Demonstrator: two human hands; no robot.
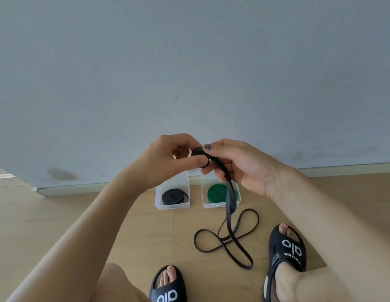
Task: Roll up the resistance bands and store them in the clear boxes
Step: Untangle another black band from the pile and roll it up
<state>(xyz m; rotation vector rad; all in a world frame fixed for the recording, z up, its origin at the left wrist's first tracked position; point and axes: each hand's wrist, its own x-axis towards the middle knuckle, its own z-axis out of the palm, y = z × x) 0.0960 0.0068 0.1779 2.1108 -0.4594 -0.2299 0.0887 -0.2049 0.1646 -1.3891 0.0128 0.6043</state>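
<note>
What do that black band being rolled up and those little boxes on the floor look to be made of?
The black band looks like matte rubber or latex: it hangs limp, bends into soft loops and shows no shine. The boxes look like thin clear plastic: the floor shows faintly through their whitish, slightly glossy walls.

Left slipper point(168, 288) cut off by bottom edge

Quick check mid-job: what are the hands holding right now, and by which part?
Both the left hand and right hand pinch the black band at its started roll, up top; the rest hangs to the floor.
</note>
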